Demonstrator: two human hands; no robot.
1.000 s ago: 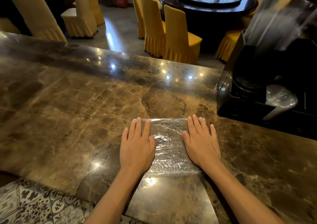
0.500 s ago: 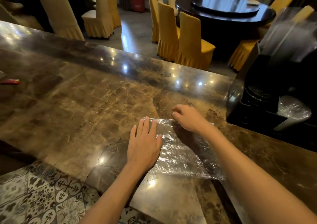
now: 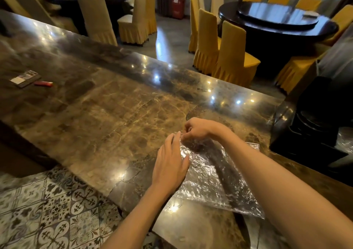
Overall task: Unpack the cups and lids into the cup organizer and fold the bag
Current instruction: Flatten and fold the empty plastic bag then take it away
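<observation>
A flattened clear plastic bag lies on the brown marble counter in front of me. My left hand rests flat on the bag's left edge, fingers together, pressing it down. My right hand reaches across to the bag's far left corner and pinches the plastic there between its fingertips. My right forearm crosses over the bag. The black cup organizer stands at the right edge of the view, with dark lids stacked in it and clear cups above, blurred.
A red lighter and a dark flat packet lie on the counter far left. Behind the counter stand yellow-covered chairs and round dark tables. Patterned floor tiles show below the counter's near edge.
My right hand left the bag's right side, crossed to its far left corner and closed on the plastic. My left hand stayed flat on the left edge. The view swung left.
</observation>
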